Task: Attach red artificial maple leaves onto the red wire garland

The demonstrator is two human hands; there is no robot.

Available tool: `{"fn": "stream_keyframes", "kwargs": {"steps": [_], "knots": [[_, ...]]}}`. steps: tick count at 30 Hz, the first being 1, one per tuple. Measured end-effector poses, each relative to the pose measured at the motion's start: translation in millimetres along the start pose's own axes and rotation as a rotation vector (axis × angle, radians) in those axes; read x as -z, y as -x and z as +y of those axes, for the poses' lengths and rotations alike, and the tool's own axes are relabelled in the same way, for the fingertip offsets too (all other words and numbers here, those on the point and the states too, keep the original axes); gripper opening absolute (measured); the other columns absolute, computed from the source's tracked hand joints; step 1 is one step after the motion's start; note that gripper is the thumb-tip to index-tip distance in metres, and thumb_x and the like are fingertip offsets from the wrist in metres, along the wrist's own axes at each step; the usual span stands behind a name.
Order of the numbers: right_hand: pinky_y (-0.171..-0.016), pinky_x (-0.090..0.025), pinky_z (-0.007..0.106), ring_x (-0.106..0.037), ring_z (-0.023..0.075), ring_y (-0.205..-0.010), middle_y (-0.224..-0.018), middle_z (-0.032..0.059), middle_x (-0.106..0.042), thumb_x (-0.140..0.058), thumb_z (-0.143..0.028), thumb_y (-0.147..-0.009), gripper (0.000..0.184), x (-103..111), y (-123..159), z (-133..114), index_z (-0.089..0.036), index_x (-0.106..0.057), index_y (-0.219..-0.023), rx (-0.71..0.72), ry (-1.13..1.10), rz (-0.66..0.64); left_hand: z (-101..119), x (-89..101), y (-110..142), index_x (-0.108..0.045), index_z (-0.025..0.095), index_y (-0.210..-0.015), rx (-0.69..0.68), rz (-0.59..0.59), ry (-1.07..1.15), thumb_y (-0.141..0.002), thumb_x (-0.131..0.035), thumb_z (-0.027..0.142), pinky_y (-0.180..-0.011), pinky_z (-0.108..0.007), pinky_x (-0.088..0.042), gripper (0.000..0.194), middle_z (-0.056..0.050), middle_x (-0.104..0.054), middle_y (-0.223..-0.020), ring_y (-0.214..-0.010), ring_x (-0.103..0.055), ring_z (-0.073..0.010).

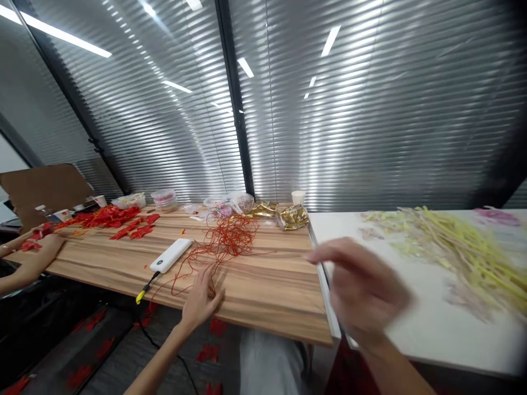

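Note:
A loose tangle of thin red cord (233,236) lies on the wood-grain table. My left hand (201,296) rests at its near side, palm down with fingers spread, and strands of the cord run beside and under the fingertips. To the right, my right hand (362,285) is raised over the seam between the two tables, smeared by motion. Its fingers look curled, with the forefinger and thumb brought together. A faint strand runs from the tangle toward that hand, but whether it reaches the fingers I cannot see.
A white power bank (171,255) with a cable lies left of the tangle. Gold foil packets (293,217), a paper cup (298,197) and plastic tubs (163,198) line the back. Yellow strips (461,247) cover the white table (411,329). Another person's hands (47,249) hold red pieces at far left.

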State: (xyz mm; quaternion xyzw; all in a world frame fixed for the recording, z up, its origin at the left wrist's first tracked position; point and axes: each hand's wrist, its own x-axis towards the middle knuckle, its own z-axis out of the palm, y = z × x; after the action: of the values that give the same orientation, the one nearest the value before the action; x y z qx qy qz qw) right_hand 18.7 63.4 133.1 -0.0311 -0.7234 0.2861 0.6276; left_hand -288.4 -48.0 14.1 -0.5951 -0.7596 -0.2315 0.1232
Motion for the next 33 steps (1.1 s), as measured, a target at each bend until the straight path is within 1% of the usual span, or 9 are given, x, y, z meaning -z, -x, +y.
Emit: {"fn": "stream_keyframes", "kwargs": {"steps": [2, 7, 12, 17, 20, 24, 28, 31, 33], "knots": [[-0.075, -0.048, 0.031, -0.059, 0.0147, -0.085, -0.091, 0.0029, -0.064, -0.049, -0.02, -0.084, 0.021, -35, -18, 43, -0.021, -0.057, -0.104, -0.072, 0.036, -0.089, -2, -1.2, 1, -0.016, 0.019, -0.135, -0.008, 0.007, -0.012, -0.081, -0.044, 0.039, -0.103, -0.046, -0.026, 0.064, -0.013, -0.031, -0.136, -0.127, -0.027, -0.0252], [-0.087, -0.041, 0.033, -0.051, 0.0194, -0.101, -0.105, 0.0092, -0.06, -0.051, -0.022, -0.082, 0.026, -100, 2, 139, -0.014, -0.056, -0.107, -0.212, 0.387, -0.665, -7, -3.0, -5, -0.012, 0.019, -0.137, -0.038, 0.008, -0.08, -0.081, -0.044, 0.037, -0.104, -0.052, -0.018, 0.067, -0.015, -0.028, -0.139, -0.129, -0.025, -0.0267], [-0.086, -0.038, 0.033, -0.048, 0.0214, -0.1, -0.103, 0.0112, -0.055, -0.047, -0.028, -0.085, 0.021, -114, 28, 180, -0.013, -0.056, -0.097, -0.306, 0.664, -0.738, 9, -11.6, -38, -0.042, 0.022, -0.124, -0.043, 0.046, -0.253, -0.081, -0.043, 0.026, -0.099, -0.056, -0.023, 0.043, -0.014, -0.029, -0.138, -0.128, -0.023, -0.0296], [-0.086, -0.036, 0.033, -0.048, 0.0219, -0.097, -0.097, 0.0107, -0.058, -0.04, -0.022, -0.088, 0.018, -114, 33, 194, -0.014, -0.056, -0.091, -0.288, 0.699, -0.762, 34, -36.5, -84, -0.046, 0.031, -0.122, -0.189, 0.057, -0.385, -0.08, -0.044, 0.014, -0.1, -0.059, -0.013, 0.046, -0.011, -0.035, -0.135, -0.126, -0.025, -0.0301], [-0.081, -0.038, 0.029, -0.052, 0.0207, -0.094, -0.097, 0.0101, -0.059, -0.038, -0.02, -0.088, 0.017, -111, 34, 192, -0.014, -0.054, -0.094, -0.28, 0.643, -0.781, 37, -52.2, -104, -0.053, 0.03, -0.114, -0.134, -0.001, -0.369, -0.079, -0.045, 0.016, -0.099, -0.055, -0.019, 0.038, -0.011, -0.044, -0.126, -0.118, -0.037, -0.0284], [-0.062, -0.04, 0.026, -0.06, 0.0198, -0.077, -0.087, 0.0084, -0.064, -0.026, -0.02, -0.092, 0.024, -107, 32, 178, -0.017, -0.047, -0.102, -0.361, 0.655, -0.803, 26, -62.1, -116, -0.058, 0.021, -0.103, 0.054, 0.004, -0.382, -0.081, -0.043, 0.019, -0.095, -0.049, -0.026, 0.027, -0.011, -0.055, -0.103, -0.104, -0.046, -0.0259], [-0.058, -0.04, 0.025, -0.063, 0.0219, -0.072, -0.082, 0.0118, -0.065, -0.024, -0.026, -0.093, 0.028, -101, 35, 164, -0.017, -0.048, -0.104, -0.313, 0.74, -0.885, 6, -61.7, -122, -0.059, 0.018, -0.1, 0.125, 0.03, -0.395, -0.082, -0.039, 0.02, -0.087, -0.04, -0.034, 0.027, -0.011, -0.055, -0.094, -0.094, -0.049, -0.0236], [-0.058, -0.042, 0.025, -0.063, 0.0223, -0.072, -0.078, 0.0108, -0.066, -0.032, -0.025, -0.091, 0.025, -78, 43, 159, -0.018, -0.054, -0.098, -0.241, 0.733, -0.981, -10, -60.2, -125, -0.059, 0.018, -0.102, 0.11, 0.058, -0.401, -0.082, -0.039, 0.022, -0.083, -0.037, -0.036, 0.028, -0.011, -0.055, -0.092, -0.093, -0.05, -0.0239], [-0.058, -0.043, 0.024, -0.064, 0.0207, -0.07, -0.074, 0.0089, -0.067, -0.034, -0.016, -0.088, 0.024, -48, 50, 159, -0.018, -0.056, -0.098, -0.199, 0.753, -0.989, -18, -59.4, -128, -0.058, 0.018, -0.105, 0.104, 0.083, -0.404, -0.082, -0.04, 0.023, -0.082, -0.037, -0.037, 0.03, -0.011, -0.056, -0.09, -0.092, -0.05, -0.0246]]}}
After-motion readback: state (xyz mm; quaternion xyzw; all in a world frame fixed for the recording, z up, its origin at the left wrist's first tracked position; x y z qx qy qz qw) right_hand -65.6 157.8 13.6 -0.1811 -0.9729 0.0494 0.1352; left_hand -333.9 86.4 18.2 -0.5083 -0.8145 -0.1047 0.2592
